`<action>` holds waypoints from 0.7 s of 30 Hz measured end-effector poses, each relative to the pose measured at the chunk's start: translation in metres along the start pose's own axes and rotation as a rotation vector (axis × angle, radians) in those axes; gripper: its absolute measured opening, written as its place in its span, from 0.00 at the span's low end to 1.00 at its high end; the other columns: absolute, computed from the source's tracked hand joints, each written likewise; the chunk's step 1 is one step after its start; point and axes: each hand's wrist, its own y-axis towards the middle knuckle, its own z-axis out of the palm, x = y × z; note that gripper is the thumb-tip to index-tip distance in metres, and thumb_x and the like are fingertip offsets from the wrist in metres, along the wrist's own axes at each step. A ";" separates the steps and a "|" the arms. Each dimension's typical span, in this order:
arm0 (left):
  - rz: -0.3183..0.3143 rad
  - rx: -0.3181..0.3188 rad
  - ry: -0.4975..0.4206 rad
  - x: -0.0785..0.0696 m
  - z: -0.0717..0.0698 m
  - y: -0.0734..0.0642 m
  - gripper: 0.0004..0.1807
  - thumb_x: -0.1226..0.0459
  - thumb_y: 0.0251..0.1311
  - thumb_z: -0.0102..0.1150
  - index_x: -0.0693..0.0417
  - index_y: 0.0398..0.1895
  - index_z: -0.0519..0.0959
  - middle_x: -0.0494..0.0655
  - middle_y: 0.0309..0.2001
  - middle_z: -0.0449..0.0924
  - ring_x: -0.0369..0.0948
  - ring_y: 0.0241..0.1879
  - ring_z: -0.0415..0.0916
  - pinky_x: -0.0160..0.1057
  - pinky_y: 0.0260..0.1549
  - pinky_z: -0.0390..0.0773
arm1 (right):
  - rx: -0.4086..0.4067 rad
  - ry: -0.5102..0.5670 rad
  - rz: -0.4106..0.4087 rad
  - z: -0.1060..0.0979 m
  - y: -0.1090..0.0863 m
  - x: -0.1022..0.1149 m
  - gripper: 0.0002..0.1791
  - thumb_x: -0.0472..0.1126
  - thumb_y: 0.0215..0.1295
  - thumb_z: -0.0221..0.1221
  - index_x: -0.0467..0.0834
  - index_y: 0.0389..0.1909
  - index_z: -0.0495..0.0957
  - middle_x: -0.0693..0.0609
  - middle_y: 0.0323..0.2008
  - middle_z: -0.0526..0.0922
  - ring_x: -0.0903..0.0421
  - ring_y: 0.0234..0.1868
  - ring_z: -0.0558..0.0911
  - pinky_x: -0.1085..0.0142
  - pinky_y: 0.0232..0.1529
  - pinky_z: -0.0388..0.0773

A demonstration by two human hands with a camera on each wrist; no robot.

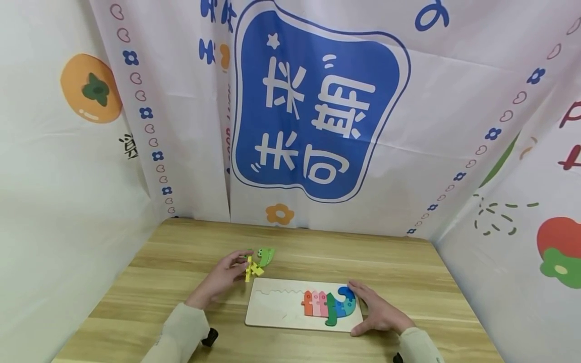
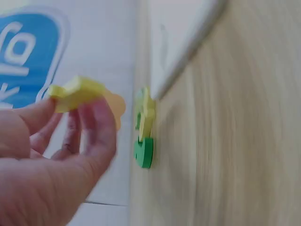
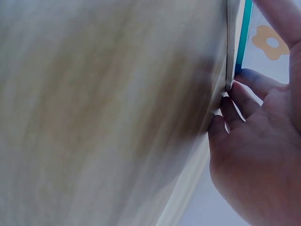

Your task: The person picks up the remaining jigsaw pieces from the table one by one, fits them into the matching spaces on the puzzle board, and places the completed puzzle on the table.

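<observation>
My left hand (image 1: pixel 227 272) pinches a yellow puzzle piece (image 2: pixel 79 93) between thumb and fingers, raised above the table in the left wrist view. Beneath it on the table lie another yellow piece (image 1: pixel 257 270) and a green piece with a face (image 1: pixel 266 256). A pale wooden puzzle board (image 1: pixel 274 311) lies in front of me. Fitted at its right side are an orange piece (image 1: pixel 308 304), pink pieces (image 1: pixel 320 304), a dark green piece (image 1: pixel 332 312) and blue pieces (image 1: pixel 349 304). My right hand (image 1: pixel 380 308) holds the board's right end, thumb at the near corner, fingers at the far one.
The wood-grain table (image 1: pixel 190 252) extends around the board. A white printed cloth (image 1: pixel 422 181) hangs behind it and along both sides. Dark bands show near both cuffs, one at the left sleeve (image 1: pixel 183 325).
</observation>
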 end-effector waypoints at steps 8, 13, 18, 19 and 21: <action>0.002 0.144 -0.254 0.004 -0.006 -0.001 0.29 0.60 0.82 0.43 0.61 0.80 0.56 0.56 0.66 0.68 0.56 0.66 0.71 0.47 0.62 0.80 | -0.003 0.005 -0.001 -0.001 -0.001 0.003 0.68 0.53 0.42 0.84 0.39 0.81 0.55 0.36 0.82 0.52 0.27 0.79 0.51 0.27 0.74 0.52; 0.002 0.153 -0.312 0.004 -0.003 -0.001 0.30 0.60 0.83 0.41 0.63 0.80 0.53 0.57 0.70 0.68 0.56 0.67 0.71 0.43 0.60 0.82 | -0.003 0.008 0.006 0.000 -0.001 0.002 0.68 0.54 0.42 0.83 0.39 0.81 0.55 0.37 0.82 0.52 0.28 0.80 0.51 0.27 0.74 0.52; -0.026 0.128 -0.325 0.004 0.000 -0.002 0.29 0.61 0.83 0.40 0.64 0.81 0.53 0.65 0.74 0.62 0.55 0.68 0.70 0.42 0.61 0.81 | -0.001 0.013 0.009 0.000 -0.001 0.002 0.68 0.54 0.42 0.83 0.40 0.81 0.55 0.37 0.82 0.52 0.28 0.80 0.51 0.27 0.74 0.52; -0.033 0.121 -0.330 0.004 0.000 -0.002 0.29 0.61 0.83 0.40 0.63 0.80 0.53 0.66 0.75 0.61 0.56 0.69 0.70 0.42 0.61 0.81 | 0.000 0.015 0.009 0.000 -0.001 0.001 0.68 0.54 0.42 0.83 0.40 0.81 0.55 0.37 0.82 0.52 0.28 0.80 0.51 0.27 0.74 0.52; -0.048 0.107 -0.344 0.003 0.002 -0.002 0.28 0.61 0.83 0.41 0.62 0.80 0.56 0.66 0.75 0.60 0.56 0.69 0.69 0.43 0.62 0.80 | -0.002 0.016 0.008 -0.001 0.000 0.001 0.68 0.55 0.42 0.83 0.40 0.81 0.55 0.37 0.82 0.52 0.29 0.80 0.51 0.27 0.74 0.52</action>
